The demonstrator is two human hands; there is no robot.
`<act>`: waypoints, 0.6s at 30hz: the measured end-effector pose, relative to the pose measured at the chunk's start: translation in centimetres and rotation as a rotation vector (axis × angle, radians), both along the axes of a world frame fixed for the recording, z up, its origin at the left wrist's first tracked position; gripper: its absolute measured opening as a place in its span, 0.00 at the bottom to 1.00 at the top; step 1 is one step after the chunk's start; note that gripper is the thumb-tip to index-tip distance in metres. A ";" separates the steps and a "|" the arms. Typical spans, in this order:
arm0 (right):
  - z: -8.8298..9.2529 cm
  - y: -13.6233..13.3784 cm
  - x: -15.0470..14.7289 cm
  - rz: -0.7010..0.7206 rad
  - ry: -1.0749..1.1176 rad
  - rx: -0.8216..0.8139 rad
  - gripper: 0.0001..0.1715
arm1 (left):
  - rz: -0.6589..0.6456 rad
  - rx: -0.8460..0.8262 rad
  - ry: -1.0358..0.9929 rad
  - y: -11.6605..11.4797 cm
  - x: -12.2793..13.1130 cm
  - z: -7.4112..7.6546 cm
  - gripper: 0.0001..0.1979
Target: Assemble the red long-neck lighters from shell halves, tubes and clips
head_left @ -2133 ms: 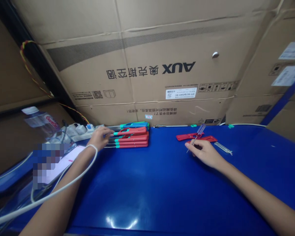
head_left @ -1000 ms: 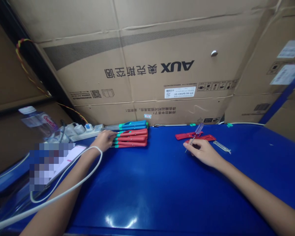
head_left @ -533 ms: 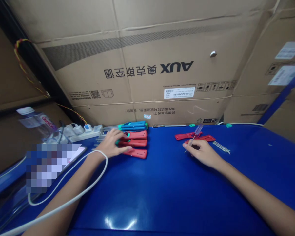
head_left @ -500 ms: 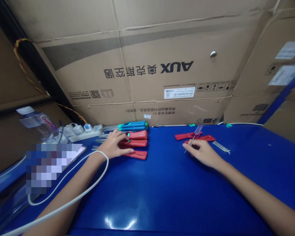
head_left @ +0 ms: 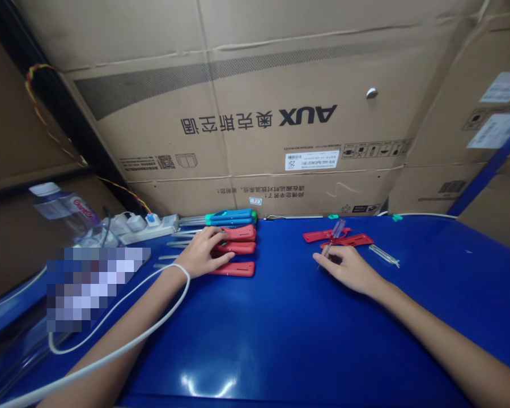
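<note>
Up at the worktop's (head_left: pixel 280 317) far edge, your left hand (head_left: pixel 204 255) lies flat, grip wide, on the red tools (head_left: pixel 240 248). Your right hand (head_left: pixel 344 266) pinches a screwdriver (head_left: pixel 337 228). Broad blue surface runs toward you. The box (head_left: pixel 246 68) close behind reads AUX.

only one view is given. it is taken from the person's head, faced forward and down, close over the blue bench (head_left: pixel 280 328). the left hand (head_left: pixel 202 255) and right hand (head_left: pixel 344 266) are framed at mid-height, the cardboard box (head_left: pixel 246 113) behind them.
</note>
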State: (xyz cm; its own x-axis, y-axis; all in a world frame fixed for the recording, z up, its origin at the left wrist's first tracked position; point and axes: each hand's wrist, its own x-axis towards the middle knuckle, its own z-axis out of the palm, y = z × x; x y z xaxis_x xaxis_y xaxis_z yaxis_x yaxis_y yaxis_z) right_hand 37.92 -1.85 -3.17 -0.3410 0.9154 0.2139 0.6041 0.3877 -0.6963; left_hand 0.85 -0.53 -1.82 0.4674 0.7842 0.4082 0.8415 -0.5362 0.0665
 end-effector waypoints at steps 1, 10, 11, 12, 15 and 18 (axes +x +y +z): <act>0.0 0.0 0.0 0.002 -0.003 -0.001 0.25 | 0.002 -0.001 0.000 0.0 0.1 -0.1 0.20; -0.2 -0.1 -0.1 0.021 -0.036 0.004 0.25 | 0.018 0.005 -0.002 0.2 0.5 -0.7 0.29; -0.3 -0.1 -0.1 0.027 -0.042 0.004 0.25 | 0.018 0.005 0.000 0.2 0.5 -0.7 0.30; -0.3 -0.1 -0.2 0.034 -0.049 0.004 0.25 | 0.017 0.005 0.002 0.3 0.5 -0.7 0.30; -0.4 -0.2 -0.2 0.044 -0.071 0.008 0.24 | 0.015 0.003 0.010 0.4 0.5 -0.6 0.32; -0.3 -0.3 -0.3 0.032 -0.098 0.024 0.22 | 0.016 -0.002 0.019 0.6 0.5 -0.6 0.34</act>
